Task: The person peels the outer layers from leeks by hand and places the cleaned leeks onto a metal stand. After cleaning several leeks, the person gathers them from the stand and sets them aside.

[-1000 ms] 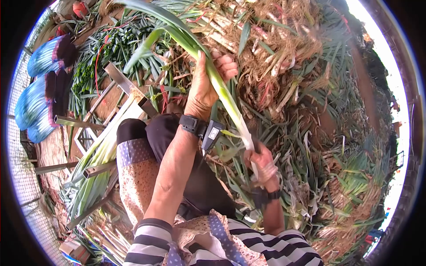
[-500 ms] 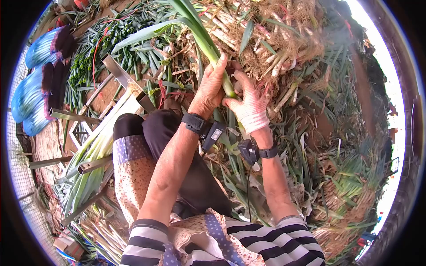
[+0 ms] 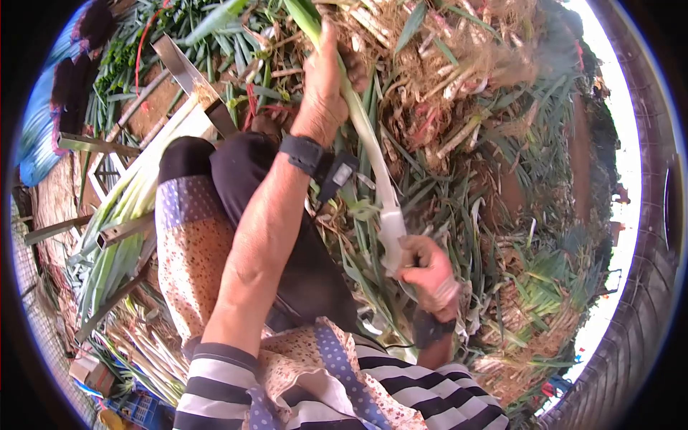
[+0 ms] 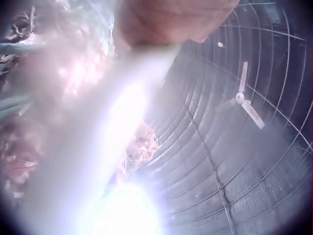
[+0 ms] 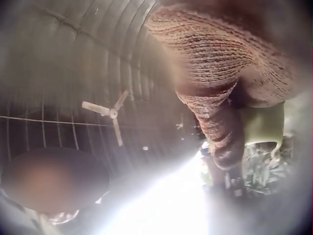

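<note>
A long leek (image 3: 369,140) slants down from the top of the head view, its green leaves upper left and its white end lower right. The left hand (image 3: 326,86) grips its upper part, thumb along the stalk. Near the white end, the right hand (image 3: 430,272), partly gloved, pinches a pale outer layer (image 3: 391,233) with curled fingers. The left wrist view shows the blurred stalk (image 4: 112,112) under the left hand (image 4: 171,19). In the right wrist view the ribbed glove of the right hand (image 5: 220,63) is bent round a pale green piece (image 5: 264,125).
Rooted leeks (image 3: 459,64) are heaped at the top. A metal frame (image 3: 183,68) at the left holds more leeks (image 3: 143,193). Loose leaves (image 3: 459,208) cover the ground at the right. Blue bundles (image 3: 43,122) stand far left, and a blue crate (image 3: 147,408) lower left.
The right hand has moved from beside the left hand down to the leek's white end, drawing a pale layer along. The left hand has risen slightly in view, still gripping the stalk.
</note>
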Available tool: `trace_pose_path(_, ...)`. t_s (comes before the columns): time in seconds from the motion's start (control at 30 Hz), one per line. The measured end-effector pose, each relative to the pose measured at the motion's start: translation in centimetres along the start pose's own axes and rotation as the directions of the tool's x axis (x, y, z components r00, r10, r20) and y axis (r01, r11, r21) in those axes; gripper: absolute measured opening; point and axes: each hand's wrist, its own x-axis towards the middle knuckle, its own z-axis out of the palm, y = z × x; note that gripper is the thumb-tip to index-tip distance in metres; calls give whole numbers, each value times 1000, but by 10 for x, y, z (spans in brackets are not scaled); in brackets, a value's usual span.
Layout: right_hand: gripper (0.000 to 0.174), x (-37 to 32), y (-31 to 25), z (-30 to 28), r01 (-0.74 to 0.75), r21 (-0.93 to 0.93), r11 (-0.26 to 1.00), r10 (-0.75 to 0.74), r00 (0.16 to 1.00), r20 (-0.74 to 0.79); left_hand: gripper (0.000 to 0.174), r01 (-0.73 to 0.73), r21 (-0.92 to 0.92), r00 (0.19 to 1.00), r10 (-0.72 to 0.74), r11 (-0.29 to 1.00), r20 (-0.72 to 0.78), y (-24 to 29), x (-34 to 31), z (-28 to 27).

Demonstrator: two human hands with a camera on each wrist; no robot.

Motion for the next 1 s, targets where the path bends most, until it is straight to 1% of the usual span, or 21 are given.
trace_pose_path(0.03, 50, -6, 16, -7, -21, -11, 1000, 21, 1000, -12, 50, -7, -23, 999, 8, 1000, 43, 0, 1, -3)
trace_pose_path(0.1, 49, -12, 42, -19, -76, -327, 942, 58, 996, -66, 51, -48, -38, 977, 55, 998, 207, 4, -1, -5)
trace_pose_path(0.13, 49, -12, 52, -25, -90, -335, 938, 70, 995, -71, 55, 3, -77, 962, 18, 997, 273, 5, -2, -4)
trace_pose_path(0.2, 48, -15, 71, -28, -215, -516, 829, 147, 974, -170, 40, 147, -122, 972, -121, 982, 200, 5, -17, 5)
trace_pose_path(0.23, 44, -14, 78, -25, -181, -645, 743, 86, 981, -176, 47, 126, -43, 979, -118, 991, 165, 2, -19, 9)
trace_pose_path(0.33, 40, -9, 142, -43, -304, -667, 680, 132, 946, -298, 45, 114, 9, 956, -113, 993, 270, 1, -27, 11)
trace_pose_path(0.4, 34, -9, 166, -45, -285, -687, 668, 97, 949, -300, 46, 134, -12, 962, -127, 991, 241, -12, -32, 11)
trace_pose_path(0.5, 23, -4, 215, -59, -398, -803, 444, 201, 917, -344, 65, 46, 140, 960, -83, 989, 267, -23, -35, 8)
trace_pose_path(0.57, 25, -26, 254, -79, -501, -839, 212, 294, 852, -434, 67, -28, 184, 974, -15, 983, 227, -9, -37, 12)
trace_pose_path(0.6, 29, -50, 281, -100, -464, -878, 115, 380, 837, -393, 68, -89, 219, 982, 48, 972, 183, -2, -36, 12)
trace_pose_path(0.63, 39, -67, 272, -108, -605, -778, 170, 516, 727, -453, 73, -195, 233, 939, 113, 953, 324, 9, -23, 0)
trace_pose_path(0.67, 51, -101, 313, -141, -601, -799, 25, 556, 673, -488, 74, -126, 148, 965, 87, 981, 246, 18, -13, -6)
trace_pose_path(0.7, 63, -109, 281, -142, -495, -866, -75, 639, 643, -423, 60, -116, 19, 943, 104, 993, 316, 27, -12, -9)
trace_pose_path(0.73, 73, -116, 277, -150, -461, -887, -21, 654, 665, -361, 48, -91, -109, 914, 127, 990, 386, 33, -11, -9)
trace_pose_path(0.77, 70, -108, 213, -128, -583, -806, 103, 624, 669, -404, 49, -128, -113, 901, 163, 985, 402, 36, -11, -9)
trace_pose_path(0.8, 65, -105, 210, -134, -557, -802, 218, 479, 777, -409, 50, -166, -122, 884, 202, 979, 422, 37, -11, -6)
trace_pose_path(0.83, 58, -90, 182, -122, -550, -771, 320, 356, 824, -440, 53, -196, -136, 889, 235, 971, 394, 38, -15, -2)
trace_pose_path(0.87, 50, -71, 150, -108, -533, -766, 359, 222, 846, -485, 74, -113, -173, 770, 196, 978, 607, 36, 15, -28)
trace_pose_path(0.9, 41, -51, 113, -88, -509, -764, 396, 81, 849, -523, 74, -117, -203, 788, 215, 972, 576, 36, 17, -32)
trace_pose_path(0.93, 37, -33, 82, -65, -378, -825, 420, -199, 849, -490, 74, -124, -231, 805, 234, 965, 545, 37, 16, -32)
trace_pose_path(1.0, 33, 3, 23, -18, -114, -910, 398, -645, 671, -366, 69, -105, -265, 833, 231, 958, 502, 38, 7, -27)
